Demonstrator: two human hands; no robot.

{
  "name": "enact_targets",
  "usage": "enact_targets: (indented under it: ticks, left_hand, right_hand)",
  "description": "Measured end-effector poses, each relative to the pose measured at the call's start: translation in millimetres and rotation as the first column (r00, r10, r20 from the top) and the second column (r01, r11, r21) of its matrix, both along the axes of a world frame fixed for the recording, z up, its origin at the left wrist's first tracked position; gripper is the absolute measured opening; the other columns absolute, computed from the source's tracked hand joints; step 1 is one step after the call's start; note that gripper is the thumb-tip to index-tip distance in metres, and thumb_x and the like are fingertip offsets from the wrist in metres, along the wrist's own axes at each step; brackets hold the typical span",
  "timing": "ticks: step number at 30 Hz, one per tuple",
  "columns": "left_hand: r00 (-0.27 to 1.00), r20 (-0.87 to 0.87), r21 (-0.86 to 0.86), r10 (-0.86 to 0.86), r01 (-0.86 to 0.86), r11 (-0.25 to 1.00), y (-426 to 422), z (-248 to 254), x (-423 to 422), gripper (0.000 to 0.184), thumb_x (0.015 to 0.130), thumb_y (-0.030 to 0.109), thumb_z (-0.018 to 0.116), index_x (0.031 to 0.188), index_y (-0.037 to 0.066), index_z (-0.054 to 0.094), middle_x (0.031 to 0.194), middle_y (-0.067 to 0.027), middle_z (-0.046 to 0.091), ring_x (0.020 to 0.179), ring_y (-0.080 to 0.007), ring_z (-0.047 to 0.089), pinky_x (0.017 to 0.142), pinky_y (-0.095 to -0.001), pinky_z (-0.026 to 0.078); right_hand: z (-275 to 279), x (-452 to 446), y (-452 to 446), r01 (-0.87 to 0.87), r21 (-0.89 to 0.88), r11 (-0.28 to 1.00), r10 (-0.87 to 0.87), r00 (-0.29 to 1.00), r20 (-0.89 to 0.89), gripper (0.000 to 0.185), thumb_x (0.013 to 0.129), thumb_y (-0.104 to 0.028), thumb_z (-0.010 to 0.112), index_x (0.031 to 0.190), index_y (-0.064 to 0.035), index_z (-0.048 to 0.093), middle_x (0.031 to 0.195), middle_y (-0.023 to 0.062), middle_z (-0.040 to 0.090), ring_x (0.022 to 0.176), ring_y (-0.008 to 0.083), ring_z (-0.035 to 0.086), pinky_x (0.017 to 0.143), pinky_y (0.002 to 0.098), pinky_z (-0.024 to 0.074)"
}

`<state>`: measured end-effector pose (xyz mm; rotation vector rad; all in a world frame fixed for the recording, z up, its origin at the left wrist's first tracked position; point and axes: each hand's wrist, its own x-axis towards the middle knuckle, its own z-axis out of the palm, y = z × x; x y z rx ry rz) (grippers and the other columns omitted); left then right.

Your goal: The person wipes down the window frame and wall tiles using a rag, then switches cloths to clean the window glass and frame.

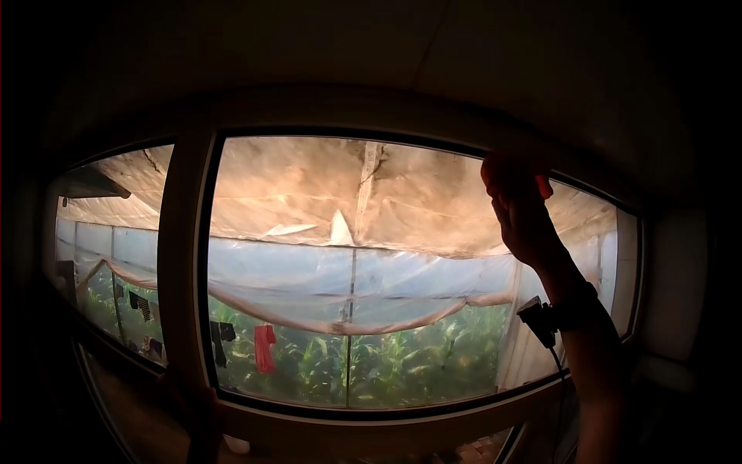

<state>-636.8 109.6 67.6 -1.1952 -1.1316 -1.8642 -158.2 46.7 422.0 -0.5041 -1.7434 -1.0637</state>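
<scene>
My right hand (pixel 525 224) is raised to the upper right of the window pane (pixel 309 185). Its fingers are closed on a red cloth (pixel 490 172), which presses against the glass close to the top frame. A strap with a small dark device (pixel 535 315) sits around that wrist, and a cable hangs from it. Low on the left, my left hand (pixel 199 414) is a dark shape by the foot of the upright window bar (pixel 185 263). Shadow hides its fingers, and I cannot tell whether it grips the frame.
A narrower pane (pixel 112 232) lies left of the upright bar. Beyond the glass are plastic sheeting (pixel 433 271), tall green plants (pixel 410 359) and hanging clothes, including a red garment (pixel 264 348). The walls around the window are very dark.
</scene>
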Motion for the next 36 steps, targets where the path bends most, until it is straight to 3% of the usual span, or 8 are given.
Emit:
enact_targets:
  ticks: [10, 12, 18, 19, 21, 28, 33, 36]
  left_hand:
    - [0.995, 0.014, -0.092, 0.094, -0.093, 0.991, 31, -31, -27, 0.071, 0.084, 0.029, 0.063, 0.143, 0.000, 0.036, 0.133, -0.0191, 0.043, 0.128, -0.0345, 0.041, 0.108, -0.0460, 0.032]
    - [0.979, 0.031, -0.148, 0.200, -0.193, 0.970, 23, -24, -13, 0.071, 0.081, 0.010, 0.058, 0.147, 0.000, 0.033, 0.144, -0.0190, 0.039, 0.139, -0.0337, 0.033, 0.117, -0.0431, 0.023]
    - [0.998, 0.046, -0.350, 0.037, -0.019, 0.937, 50, -66, -103, 0.057, 0.096, 0.019, 0.054, 0.148, 0.008, 0.036, 0.143, -0.0204, 0.041, 0.133, -0.0350, 0.040, 0.111, -0.0451, 0.034]
    - [0.831, -0.153, -0.093, 0.534, -0.551, 0.830, 76, -67, -112, 0.045, 0.107, 0.025, 0.038, 0.147, 0.005, 0.037, 0.142, -0.0112, 0.049, 0.130, -0.0227, 0.047, 0.109, -0.0348, 0.037]
    - [0.992, 0.033, 0.068, 0.120, -0.122, 0.990, -29, 21, 25, 0.052, 0.092, 0.043, 0.065, 0.119, -0.001, 0.060, 0.111, -0.0197, 0.059, 0.095, -0.0361, 0.058, 0.084, -0.0473, 0.046]
    - [0.986, 0.112, -0.066, 0.121, -0.114, 0.991, -15, 5, 18, 0.069, 0.090, 0.039, 0.069, 0.138, -0.005, 0.045, 0.134, -0.0278, 0.050, 0.120, -0.0400, 0.052, 0.101, -0.0459, 0.044]
    - [0.935, 0.203, -0.053, 0.289, -0.284, 0.957, -4, -16, 37, 0.062, 0.092, 0.036, 0.066, 0.137, -0.003, 0.048, 0.127, -0.0287, 0.053, 0.109, -0.0461, 0.055, 0.096, -0.0521, 0.045]
    - [0.635, -0.110, -0.223, 0.765, -0.766, 0.603, 23, -52, -12, 0.037, 0.097, 0.030, 0.052, 0.129, 0.014, 0.061, 0.119, -0.0248, 0.056, 0.100, -0.0459, 0.057, 0.081, -0.0545, 0.049]
  right_hand:
    - [31, -269, 45, -0.208, 0.077, 0.975, 0.169, 0.923, 0.345, 0.025, 0.074, 0.014, 0.057, 0.067, -0.0087, 0.047, 0.065, 0.0021, 0.050, 0.063, 0.0190, 0.050, 0.059, 0.0317, 0.0392]
    - [37, -257, 64, -0.583, -0.437, 0.685, 0.710, 0.666, 0.226, 0.024, 0.079, 0.012, 0.054, 0.069, -0.0096, 0.050, 0.066, 0.0006, 0.052, 0.064, 0.0179, 0.050, 0.059, 0.0315, 0.0398]
    - [32, -71, 21, -0.312, 0.051, 0.949, 0.252, 0.844, 0.474, 0.010, 0.087, 0.000, 0.058, 0.082, -0.0077, 0.055, 0.076, 0.0034, 0.054, 0.069, 0.0207, 0.051, 0.064, 0.0315, 0.0422]
    - [32, -32, 14, -0.197, 0.067, 0.978, 0.147, 0.883, 0.445, 0.010, 0.091, -0.002, 0.058, 0.082, -0.0070, 0.055, 0.077, 0.0042, 0.054, 0.070, 0.0197, 0.053, 0.066, 0.0319, 0.0434]
    - [31, 47, -12, -0.217, -0.372, 0.902, 0.325, 0.910, 0.258, 0.006, 0.099, -0.007, 0.053, 0.100, -0.0057, 0.060, 0.089, 0.0048, 0.058, 0.080, 0.0168, 0.056, 0.074, 0.0308, 0.0472]
    - [2, 291, -31, 0.088, 0.052, 0.995, -0.089, 0.996, 0.019, 0.023, 0.098, -0.001, 0.052, 0.120, -0.0067, 0.056, 0.104, 0.0032, 0.058, 0.095, 0.0175, 0.054, 0.085, 0.0289, 0.0433]
    - [-2, 447, -22, -0.120, 0.048, 0.992, 0.127, 0.976, -0.175, 0.026, 0.102, -0.007, 0.051, 0.126, -0.0020, 0.058, 0.111, 0.0045, 0.064, 0.105, 0.0110, 0.059, 0.092, 0.0282, 0.0482]
    - [-2, 514, -36, 0.227, -0.190, 0.955, -0.295, 0.762, -0.577, 0.025, 0.101, -0.009, 0.051, 0.124, -0.0054, 0.060, 0.100, 0.0037, 0.065, 0.095, 0.0099, 0.062, 0.084, 0.0269, 0.0502]
